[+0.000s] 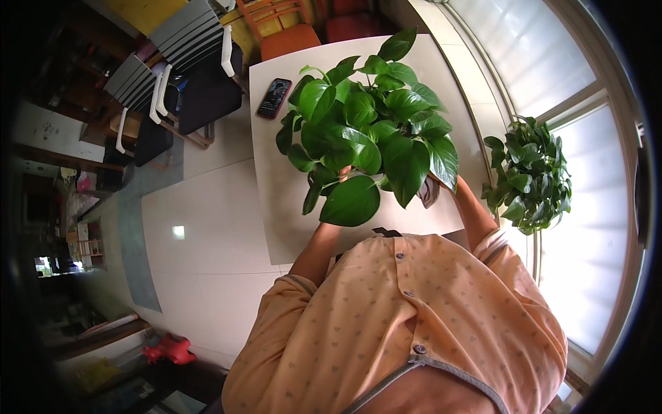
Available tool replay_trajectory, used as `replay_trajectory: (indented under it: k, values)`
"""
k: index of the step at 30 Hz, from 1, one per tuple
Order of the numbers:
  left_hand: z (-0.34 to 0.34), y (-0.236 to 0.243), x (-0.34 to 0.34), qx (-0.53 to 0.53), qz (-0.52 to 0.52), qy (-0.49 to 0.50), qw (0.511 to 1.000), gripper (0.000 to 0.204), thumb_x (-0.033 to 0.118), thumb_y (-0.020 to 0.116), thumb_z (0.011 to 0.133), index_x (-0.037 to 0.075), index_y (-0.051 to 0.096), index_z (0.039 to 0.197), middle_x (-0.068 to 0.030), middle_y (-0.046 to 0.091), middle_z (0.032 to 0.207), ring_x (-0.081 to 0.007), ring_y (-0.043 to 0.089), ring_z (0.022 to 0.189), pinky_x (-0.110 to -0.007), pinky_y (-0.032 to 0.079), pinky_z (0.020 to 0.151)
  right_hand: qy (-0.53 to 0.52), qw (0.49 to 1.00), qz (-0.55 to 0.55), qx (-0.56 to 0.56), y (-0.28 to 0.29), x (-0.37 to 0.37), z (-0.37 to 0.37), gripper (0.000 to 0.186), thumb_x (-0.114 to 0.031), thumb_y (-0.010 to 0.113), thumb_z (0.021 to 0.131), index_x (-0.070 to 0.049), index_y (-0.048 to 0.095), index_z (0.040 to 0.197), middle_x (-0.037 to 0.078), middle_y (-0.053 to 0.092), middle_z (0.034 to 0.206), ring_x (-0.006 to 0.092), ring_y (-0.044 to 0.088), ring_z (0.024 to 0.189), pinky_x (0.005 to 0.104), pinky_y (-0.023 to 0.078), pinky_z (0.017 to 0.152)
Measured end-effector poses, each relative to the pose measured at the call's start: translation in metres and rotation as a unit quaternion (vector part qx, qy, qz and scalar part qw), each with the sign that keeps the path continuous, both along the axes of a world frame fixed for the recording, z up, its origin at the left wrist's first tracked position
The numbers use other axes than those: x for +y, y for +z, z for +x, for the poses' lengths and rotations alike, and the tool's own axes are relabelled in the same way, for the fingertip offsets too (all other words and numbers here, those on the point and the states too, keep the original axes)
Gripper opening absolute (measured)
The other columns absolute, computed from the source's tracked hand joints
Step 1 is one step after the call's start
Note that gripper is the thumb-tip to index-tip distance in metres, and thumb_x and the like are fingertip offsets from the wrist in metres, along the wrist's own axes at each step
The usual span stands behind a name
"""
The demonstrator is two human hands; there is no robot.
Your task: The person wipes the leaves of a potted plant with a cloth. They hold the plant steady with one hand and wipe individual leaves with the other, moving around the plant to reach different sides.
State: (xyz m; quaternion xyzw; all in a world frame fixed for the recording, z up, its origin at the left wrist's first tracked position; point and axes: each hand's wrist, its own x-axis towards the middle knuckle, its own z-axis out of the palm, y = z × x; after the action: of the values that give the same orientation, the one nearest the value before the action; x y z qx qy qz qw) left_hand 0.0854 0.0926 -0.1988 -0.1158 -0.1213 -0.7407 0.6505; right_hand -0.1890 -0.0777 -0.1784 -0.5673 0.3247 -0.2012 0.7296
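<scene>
A leafy green potted plant (362, 110) stands on the pale table (283, 200) in front of me, its broad glossy leaves hiding its pot. My left hand (345, 172) reaches in under the leaves on the left side. Only a bit of it shows between them, and its fingers are hidden. On the right, my right hand (441, 186) is partly covered by a large leaf. A bunched grey-brown cloth (429, 193) sits in its grasp, beneath the leaves.
A phone (274, 98) with its screen lit lies at the table's far left. Grey-backed chairs (207, 90) and an orange chair (289, 40) stand beyond. Another leafy plant (529, 176) is by the window on the right. A red object (169, 350) lies on the floor lower left.
</scene>
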Motion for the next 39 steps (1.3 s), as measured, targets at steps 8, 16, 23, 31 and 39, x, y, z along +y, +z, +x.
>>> replay_trajectory:
  k: [8, 16, 23, 31, 39]
  values:
    - [0.055, 0.004, -0.007, -0.217, 0.126, 0.114, 0.961, 0.027, 0.033, 0.049, 0.098, 0.016, 0.054, 0.118, 0.0, 0.059, 0.104, -0.0147, 0.058, 0.09, -0.03, 0.046, 0.083, 0.042, 0.996, -0.02, 0.07, 0.037, 0.057, 0.013, 0.051, -0.017, 0.072, 0.076, -0.002, 0.056, 0.121, 0.009, 0.063, 0.11, 0.0169, 0.058, 0.096, 0.0355, 0.05, 0.082]
    - [0.118, 0.021, -0.007, -0.508, 0.194, 0.218, 0.811, 0.031, 0.034, 0.048, 0.098, 0.017, 0.05, 0.125, -0.0002, 0.058, 0.114, -0.0165, 0.057, 0.098, -0.03, 0.044, 0.088, 0.074, 0.968, -0.112, 0.21, 0.073, 0.088, 0.038, 0.065, -0.019, 0.069, 0.075, -0.013, 0.046, 0.136, 0.015, 0.064, 0.114, 0.0231, 0.062, 0.099, 0.0361, 0.049, 0.086]
    - [0.124, 0.006, 0.01, -0.515, 0.366, 0.214, 0.745, 0.039, 0.038, 0.046, 0.099, 0.013, 0.048, 0.129, -0.0034, 0.058, 0.122, -0.0193, 0.056, 0.106, -0.032, 0.041, 0.095, 0.096, 0.951, -0.197, 0.219, 0.066, 0.092, 0.015, 0.063, -0.01, 0.065, 0.068, -0.012, 0.054, 0.13, 0.017, 0.067, 0.107, 0.0292, 0.064, 0.095, 0.0358, 0.048, 0.087]
    - [0.038, -0.013, 0.117, -0.565, 0.389, 0.09, 0.722, 0.026, 0.026, 0.058, 0.094, 0.001, 0.064, 0.101, -0.0109, 0.067, 0.096, -0.0162, 0.063, 0.094, -0.031, 0.052, 0.078, -0.016, 0.977, -0.116, 0.176, 0.126, 0.101, -0.058, 0.054, -0.007, 0.061, 0.069, -0.004, 0.059, 0.123, 0.012, 0.067, 0.098, 0.0186, 0.062, 0.086, 0.0307, 0.05, 0.082]
    - [-0.048, 0.043, 0.067, -0.479, 0.341, 0.114, 0.801, 0.027, 0.021, 0.058, 0.093, 0.003, 0.06, 0.114, -0.0066, 0.064, 0.106, -0.018, 0.061, 0.099, -0.035, 0.048, 0.091, 0.028, 0.977, -0.203, 0.058, 0.203, 0.1, -0.042, 0.054, 0.003, 0.06, 0.072, -0.003, 0.058, 0.125, 0.011, 0.066, 0.115, 0.0135, 0.06, 0.1, 0.0274, 0.046, 0.09]
